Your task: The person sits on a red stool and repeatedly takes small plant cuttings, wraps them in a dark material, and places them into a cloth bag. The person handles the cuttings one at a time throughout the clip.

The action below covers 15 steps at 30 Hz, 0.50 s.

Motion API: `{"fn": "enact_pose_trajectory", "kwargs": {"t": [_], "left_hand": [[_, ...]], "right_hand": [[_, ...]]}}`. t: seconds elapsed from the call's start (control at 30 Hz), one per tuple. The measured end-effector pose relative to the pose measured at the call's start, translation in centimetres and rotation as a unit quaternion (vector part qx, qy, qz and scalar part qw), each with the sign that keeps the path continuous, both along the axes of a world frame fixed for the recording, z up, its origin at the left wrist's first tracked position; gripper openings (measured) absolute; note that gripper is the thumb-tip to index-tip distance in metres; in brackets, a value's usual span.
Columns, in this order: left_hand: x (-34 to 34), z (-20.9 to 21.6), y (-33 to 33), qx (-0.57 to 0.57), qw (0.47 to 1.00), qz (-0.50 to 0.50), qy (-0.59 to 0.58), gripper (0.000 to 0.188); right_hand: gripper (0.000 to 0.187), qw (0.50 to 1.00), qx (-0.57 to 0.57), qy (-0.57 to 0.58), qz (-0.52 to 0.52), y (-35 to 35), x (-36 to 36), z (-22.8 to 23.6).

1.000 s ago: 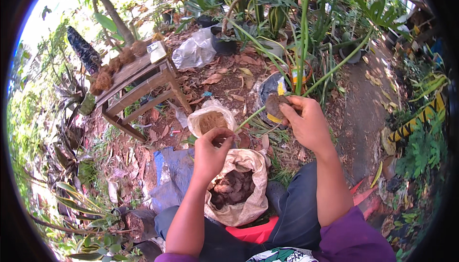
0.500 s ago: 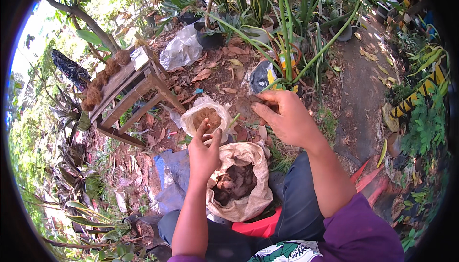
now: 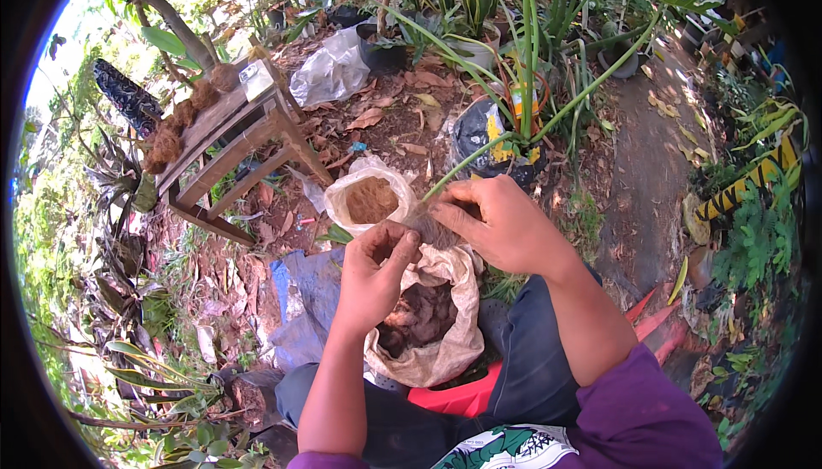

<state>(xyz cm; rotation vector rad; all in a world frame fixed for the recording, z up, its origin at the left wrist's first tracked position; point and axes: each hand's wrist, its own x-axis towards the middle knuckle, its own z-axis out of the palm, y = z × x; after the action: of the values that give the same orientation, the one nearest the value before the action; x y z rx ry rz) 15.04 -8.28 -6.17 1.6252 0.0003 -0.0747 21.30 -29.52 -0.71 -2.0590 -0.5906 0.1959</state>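
Note:
My left hand (image 3: 377, 268) is closed, with thumb and fingertips pinched over the far rim of an open sack. The right hand (image 3: 501, 222) is closed too, its thumb and forefinger pressed together close by. A thin, blurred tuft of brown fibre (image 3: 435, 231) stretches between the two sets of fingertips. Below them the cream woven sack (image 3: 462, 345), its rim rolled down, holds dark brown clumps (image 3: 419, 319). Just beyond my left hand stands a smaller whitish bag (image 3: 339, 203) with light brown fibrous material (image 3: 372, 201) in it.
A wooden stool (image 3: 231, 161) lies tilted at the left, brown fibre clumps (image 3: 175, 122) along it. Potted plants and a black-and-yellow plastic bag (image 3: 479, 139) stand ahead. Blue sheeting (image 3: 300, 298) lies left of the sack; something red (image 3: 458, 396) shows below it.
Both hands have come together over the sack's far rim. My left fingers, more spread before, have closed, and the fibre now spans both hands.

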Motion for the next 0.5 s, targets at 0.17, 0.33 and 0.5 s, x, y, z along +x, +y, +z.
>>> {"fn": "enact_pose_trajectory", "kwargs": {"t": [0.17, 0.33, 0.5], "left_hand": [[-0.6, 1.2, 1.0, -0.016, 1.0, 0.013, 0.008, 0.019], [-0.6, 1.9, 2.1, -0.063, 0.996, 0.037, -0.053, 0.016], [0.1, 2.5, 3.8, -0.112, 0.985, 0.093, -0.092, 0.016]], "right_hand": [[0.029, 0.999, 0.032, 0.003, 0.036, 1.1, -0.2, -0.3], [0.027, 0.982, 0.169, 0.08, 0.03, 3.5, 0.0, -0.9], [0.03, 0.911, 0.35, 0.205, 0.074, 6.4, 1.0, -1.6]]}}
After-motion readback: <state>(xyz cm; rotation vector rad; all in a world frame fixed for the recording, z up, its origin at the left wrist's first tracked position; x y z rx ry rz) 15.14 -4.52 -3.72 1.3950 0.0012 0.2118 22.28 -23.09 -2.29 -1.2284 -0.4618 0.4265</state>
